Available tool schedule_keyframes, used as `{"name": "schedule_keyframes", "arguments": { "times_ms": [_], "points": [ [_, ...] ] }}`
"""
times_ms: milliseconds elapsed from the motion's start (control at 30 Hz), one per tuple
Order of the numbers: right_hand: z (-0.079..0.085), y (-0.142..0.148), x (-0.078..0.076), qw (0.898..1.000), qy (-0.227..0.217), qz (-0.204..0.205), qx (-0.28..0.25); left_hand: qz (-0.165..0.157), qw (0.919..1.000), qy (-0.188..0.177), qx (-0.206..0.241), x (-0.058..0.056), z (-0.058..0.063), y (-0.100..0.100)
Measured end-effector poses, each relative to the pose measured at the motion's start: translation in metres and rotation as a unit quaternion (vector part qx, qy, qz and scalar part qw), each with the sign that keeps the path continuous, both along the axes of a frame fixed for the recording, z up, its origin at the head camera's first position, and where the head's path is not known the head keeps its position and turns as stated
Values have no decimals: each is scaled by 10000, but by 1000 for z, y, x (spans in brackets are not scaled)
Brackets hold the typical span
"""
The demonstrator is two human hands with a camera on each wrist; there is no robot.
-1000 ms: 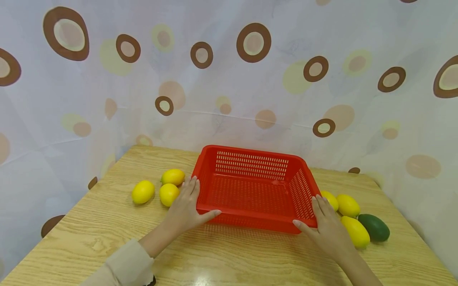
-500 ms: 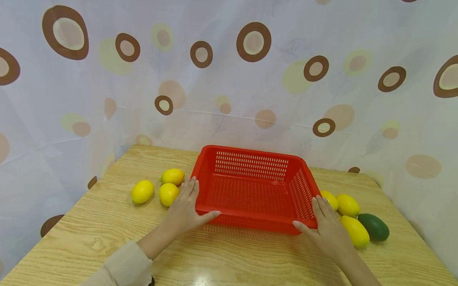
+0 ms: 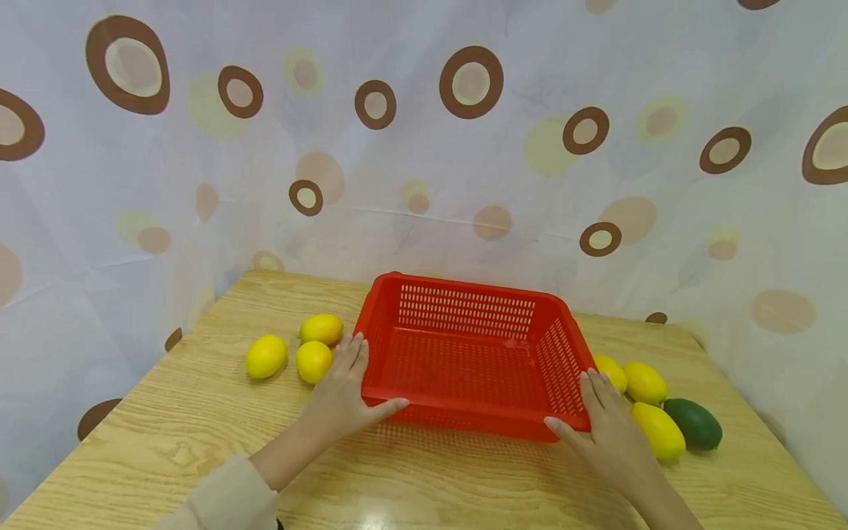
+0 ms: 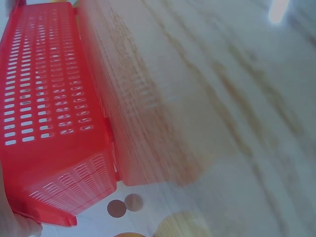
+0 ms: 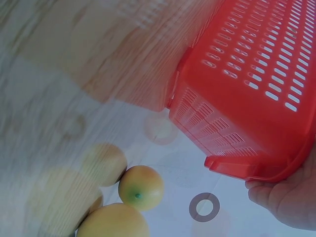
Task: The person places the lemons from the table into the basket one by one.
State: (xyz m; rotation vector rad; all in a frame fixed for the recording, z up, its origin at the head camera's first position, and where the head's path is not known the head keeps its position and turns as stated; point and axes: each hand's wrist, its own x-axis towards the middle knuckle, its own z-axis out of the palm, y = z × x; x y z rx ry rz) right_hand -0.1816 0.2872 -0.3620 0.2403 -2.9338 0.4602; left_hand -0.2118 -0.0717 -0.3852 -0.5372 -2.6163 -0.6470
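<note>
A red slotted plastic basket stands empty in the middle of the wooden table. My left hand lies against its near left corner, fingers straight along the side wall and thumb on the front wall. My right hand mirrors it at the near right corner. The left wrist view shows the basket's outer wall and a sliver of the left hand. In the right wrist view the right hand sits under the basket's rim.
Three yellow lemons lie left of the basket. On its right lie three more lemons and a green fruit. A spotted curtain hangs behind the table. Lemons also show in the right wrist view.
The basket and both hands have shifted slightly toward me. The fruit has stayed where it was.
</note>
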Motion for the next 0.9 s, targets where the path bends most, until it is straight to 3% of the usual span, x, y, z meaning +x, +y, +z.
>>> {"name": "schedule_keyframes", "arguments": {
  "times_ms": [900],
  "points": [
    [-3,6,-3,9999,-111,53,88,163,9998,35,131,5,-1,5]
  ]
}}
